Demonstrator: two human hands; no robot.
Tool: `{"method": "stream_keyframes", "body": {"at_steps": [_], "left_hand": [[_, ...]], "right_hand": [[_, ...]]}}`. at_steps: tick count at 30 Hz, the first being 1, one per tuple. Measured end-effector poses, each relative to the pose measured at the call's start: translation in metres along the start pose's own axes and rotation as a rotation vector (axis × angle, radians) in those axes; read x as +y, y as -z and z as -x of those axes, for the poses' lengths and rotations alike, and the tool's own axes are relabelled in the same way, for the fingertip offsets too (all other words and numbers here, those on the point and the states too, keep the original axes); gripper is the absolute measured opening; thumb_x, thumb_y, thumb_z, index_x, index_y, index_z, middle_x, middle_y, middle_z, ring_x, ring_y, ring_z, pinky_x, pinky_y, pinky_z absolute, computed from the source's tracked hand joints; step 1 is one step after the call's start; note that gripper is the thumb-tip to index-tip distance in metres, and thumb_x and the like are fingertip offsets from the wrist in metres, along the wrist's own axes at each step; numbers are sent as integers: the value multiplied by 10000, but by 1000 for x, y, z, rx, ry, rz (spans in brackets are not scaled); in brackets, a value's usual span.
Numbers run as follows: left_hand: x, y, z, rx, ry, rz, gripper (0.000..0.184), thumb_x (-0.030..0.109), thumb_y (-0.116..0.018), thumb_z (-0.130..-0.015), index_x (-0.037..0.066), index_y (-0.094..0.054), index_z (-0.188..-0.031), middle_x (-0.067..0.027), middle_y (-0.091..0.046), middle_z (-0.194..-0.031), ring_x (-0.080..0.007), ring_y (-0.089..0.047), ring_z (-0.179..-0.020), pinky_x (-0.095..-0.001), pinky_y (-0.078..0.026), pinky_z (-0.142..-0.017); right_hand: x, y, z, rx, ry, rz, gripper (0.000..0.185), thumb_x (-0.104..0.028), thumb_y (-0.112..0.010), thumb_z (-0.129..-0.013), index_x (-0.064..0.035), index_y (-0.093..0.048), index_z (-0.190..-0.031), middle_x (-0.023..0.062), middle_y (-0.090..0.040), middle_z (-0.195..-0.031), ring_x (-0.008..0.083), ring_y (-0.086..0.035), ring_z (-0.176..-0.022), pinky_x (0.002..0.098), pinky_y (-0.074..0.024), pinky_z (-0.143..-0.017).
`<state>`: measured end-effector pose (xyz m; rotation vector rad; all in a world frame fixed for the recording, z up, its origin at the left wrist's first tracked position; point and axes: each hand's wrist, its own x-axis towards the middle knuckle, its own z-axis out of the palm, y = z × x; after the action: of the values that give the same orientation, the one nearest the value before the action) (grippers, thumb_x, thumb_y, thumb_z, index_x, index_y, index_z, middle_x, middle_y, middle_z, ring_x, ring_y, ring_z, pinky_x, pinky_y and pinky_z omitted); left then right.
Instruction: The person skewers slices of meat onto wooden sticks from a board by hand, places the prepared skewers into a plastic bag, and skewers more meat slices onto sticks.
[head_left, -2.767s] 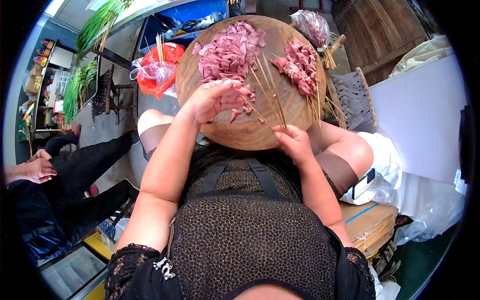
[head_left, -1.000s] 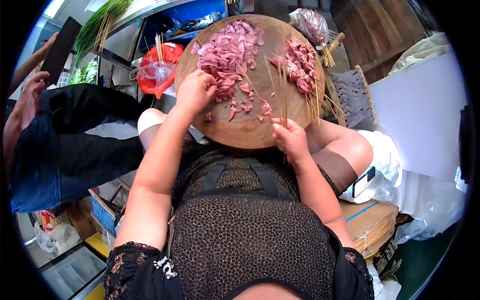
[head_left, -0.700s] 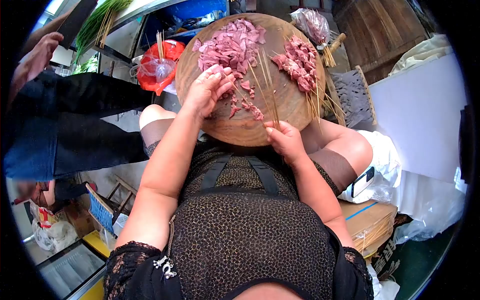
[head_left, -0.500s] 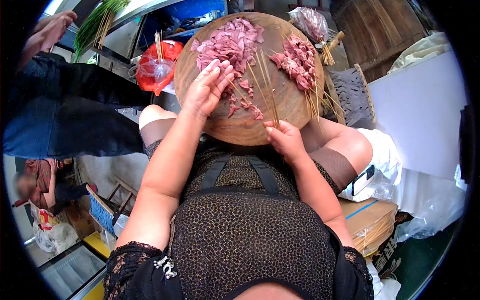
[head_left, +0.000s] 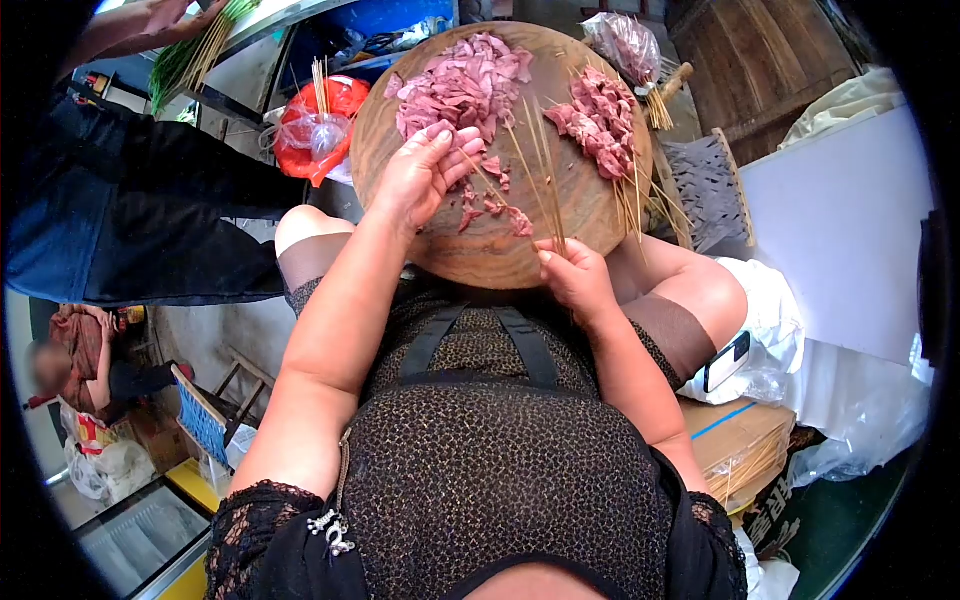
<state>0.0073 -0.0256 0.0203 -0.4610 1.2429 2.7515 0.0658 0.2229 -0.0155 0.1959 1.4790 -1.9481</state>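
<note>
On the round wooden board (head_left: pixel 400 240) lies a large heap of sliced raw meat (head_left: pixel 465 85). My left hand (head_left: pixel 425 178) is palm up below that heap, its fingers loosely curled and apart, beside the tip of a bamboo skewer (head_left: pixel 490 183). That skewer slants down to my right hand (head_left: pixel 578 277), which is closed on the lower ends of several skewers at the board's near edge. A scrap of meat (head_left: pixel 519 221) sits along the slanting skewer; whether it is threaded is unclear. At the right, a pile of skewered meat (head_left: pixel 600 122) has its stick ends pointing towards me.
A red bag with upright skewers (head_left: pixel 320 125) stands left of the board. Bagged meat skewers (head_left: pixel 625 50) lie beyond it. A person in dark trousers (head_left: pixel 150 210) stands at the left; another person (head_left: pixel 80 350) sits farther off. A phone (head_left: pixel 727 362) rests by my right knee.
Both my hands have barely moved, and the skewers stay in my right hand. The standing person's arm at the upper left has shifted over the green stalks.
</note>
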Motion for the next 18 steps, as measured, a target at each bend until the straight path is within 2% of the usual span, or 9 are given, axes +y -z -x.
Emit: {"method": "stream_keyframes", "body": {"at_steps": [5,10,13,18], "left_hand": [[-5,4,-1,-67,37,17,138,115,-447,-923,34,-446,-1034,-208,-528,-1162,-305,-544,-1072,-418,-472,-911],[-2,-5,5,-84,91,2,198,152,-457,-924,43,-449,-1089,-196,-548,-1139,-286,-560,-1051,-388,-484,-884],[-1,-7,5,-118,78,-130,241,176,-463,-924,39,-439,-1121,-191,-554,-1132,-277,-565,-1044,-380,-486,-878],[1,-8,6,-68,71,-62,244,216,-456,-928,33,-469,-1088,-193,-563,-1116,-283,-565,-1043,-404,-475,-894]], "right_hand": [[2,-2,1,7,57,-20,201,-135,-596,-839,-32,-604,-1012,-34,-553,-693,42,-470,-568,173,-362,-518],[8,4,-3,20,157,81,204,-139,-589,-846,-25,-603,-1015,-47,-541,-715,32,-461,-599,177,-366,-532],[7,6,-3,18,142,79,203,-143,-588,-848,-26,-602,-1013,-49,-531,-701,32,-449,-580,175,-357,-525],[8,4,-3,7,126,47,201,-147,-588,-848,-31,-601,-1012,-47,-529,-691,32,-439,-565,172,-345,-515]]}}
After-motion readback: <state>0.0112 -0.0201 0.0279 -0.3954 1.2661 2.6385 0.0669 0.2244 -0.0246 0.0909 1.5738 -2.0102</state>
